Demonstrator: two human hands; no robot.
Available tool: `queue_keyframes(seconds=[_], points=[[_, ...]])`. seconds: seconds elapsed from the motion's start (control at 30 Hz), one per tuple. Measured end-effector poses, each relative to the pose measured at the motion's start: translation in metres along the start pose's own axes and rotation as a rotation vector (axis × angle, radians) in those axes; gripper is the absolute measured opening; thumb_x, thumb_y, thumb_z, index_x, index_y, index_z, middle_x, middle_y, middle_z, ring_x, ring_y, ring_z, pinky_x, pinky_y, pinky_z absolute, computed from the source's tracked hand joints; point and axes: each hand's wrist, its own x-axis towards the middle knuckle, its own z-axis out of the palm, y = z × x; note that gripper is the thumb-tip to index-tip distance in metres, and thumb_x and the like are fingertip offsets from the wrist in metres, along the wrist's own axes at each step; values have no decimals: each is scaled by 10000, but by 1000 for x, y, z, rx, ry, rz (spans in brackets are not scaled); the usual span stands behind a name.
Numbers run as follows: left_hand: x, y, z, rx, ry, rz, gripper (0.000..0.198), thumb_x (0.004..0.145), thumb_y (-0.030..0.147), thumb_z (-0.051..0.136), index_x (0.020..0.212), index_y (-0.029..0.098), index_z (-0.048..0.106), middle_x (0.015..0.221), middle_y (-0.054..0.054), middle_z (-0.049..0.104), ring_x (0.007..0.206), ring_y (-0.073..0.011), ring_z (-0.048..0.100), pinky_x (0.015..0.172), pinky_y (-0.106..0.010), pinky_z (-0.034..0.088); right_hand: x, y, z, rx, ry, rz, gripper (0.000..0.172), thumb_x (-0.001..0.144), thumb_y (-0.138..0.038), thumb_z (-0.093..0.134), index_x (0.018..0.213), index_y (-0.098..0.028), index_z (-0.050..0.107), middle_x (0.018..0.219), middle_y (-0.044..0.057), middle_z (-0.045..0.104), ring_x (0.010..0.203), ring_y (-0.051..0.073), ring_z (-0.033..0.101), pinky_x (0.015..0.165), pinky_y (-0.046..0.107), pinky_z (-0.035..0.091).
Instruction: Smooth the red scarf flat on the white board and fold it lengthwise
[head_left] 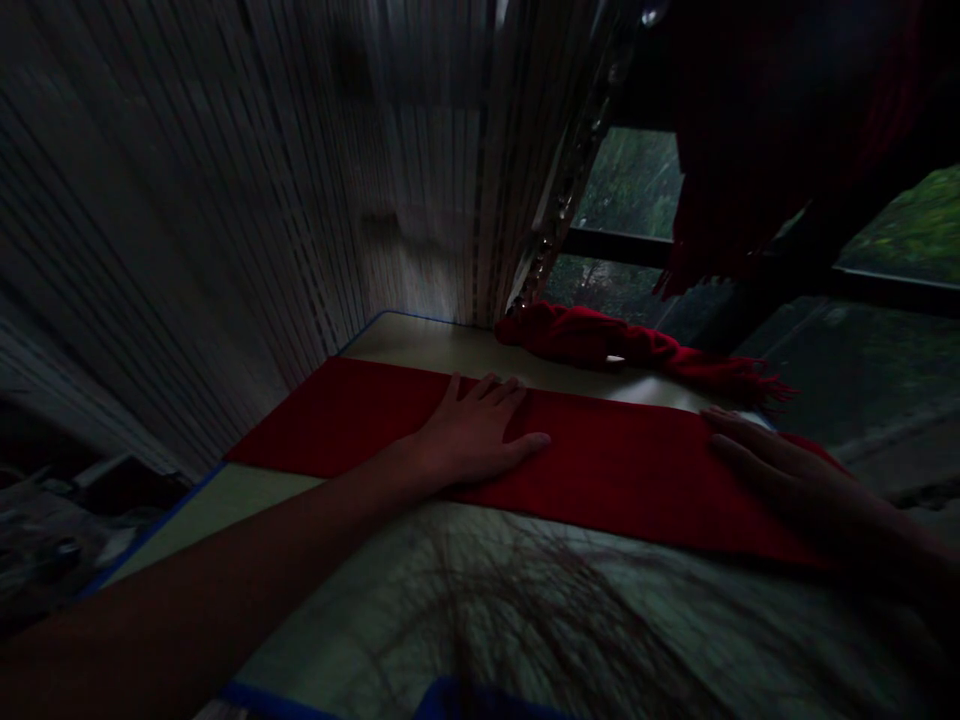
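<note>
A long red cloth (615, 460), folded into a flat strip, lies across a pale board (300, 530) with blue edging. My left hand (476, 432) rests open on the cloth near its middle, fingers spread and palm down. Toward the cloth's right end, my right hand (780, 465) lies flat with its fingers stretched out; shadow darkens its lower part. Just behind the strip, a bunched red scarf (600, 335) with a fringed end stretches along the board's far edge.
String curtains (300, 180) hang along the left and back. A dark red fringed cloth (735, 180) hangs at upper right before a window (630, 180). Dark clutter (67, 540) sits at lower left. Loose hair (525, 610) crosses the near view.
</note>
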Motion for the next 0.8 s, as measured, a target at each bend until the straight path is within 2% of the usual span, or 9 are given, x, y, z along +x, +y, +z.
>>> queue_keyframes(seconds=[0.17, 0.3, 0.43, 0.6, 0.8], points=[[-1, 2, 1, 1, 26, -6, 841, 1016, 752, 283, 1660, 211, 271, 1735, -69, 242, 1616, -330, 145, 1273, -674, 103, -2, -7, -3, 47, -38, 46, 704, 970, -737, 400, 1566, -366, 445, 1683, -5, 426, 1553, 283, 367, 1311, 463, 221], [-4, 8, 0, 7, 22, 1, 844, 1023, 744, 255, 1665, 197, 259, 1747, -72, 196, 1625, -326, 92, 1288, -647, 70, -1, -2, 0, 61, -26, 33, 705, 970, -732, 412, 1570, -363, 441, 1686, -2, 421, 1560, 281, 351, 1311, 452, 209], [-4, 11, 4, -3, -11, 14, 878, 1007, 777, 229, 1660, 193, 271, 1745, -83, 199, 1621, -331, 121, 1281, -664, 66, 1, 6, 3, 65, -29, 13, 679, 975, -712, 435, 1570, -387, 431, 1678, -14, 435, 1553, 282, 367, 1302, 469, 235], [-2, 10, 7, 6, -10, 2, 888, 991, 792, 255, 1666, 215, 255, 1747, -80, 187, 1620, -338, 126, 1278, -677, 50, -1, 2, 3, 96, -13, 29, 654, 982, -698, 440, 1562, -396, 436, 1666, -1, 455, 1542, 293, 388, 1291, 486, 261], [-4, 11, 4, 2, -28, -2, 895, 997, 782, 258, 1668, 190, 246, 1749, -81, 170, 1620, -340, 124, 1277, -678, 49, 0, -3, 1, 93, -42, 49, 718, 977, -720, 422, 1576, -325, 433, 1691, 31, 415, 1562, 274, 351, 1305, 437, 217]])
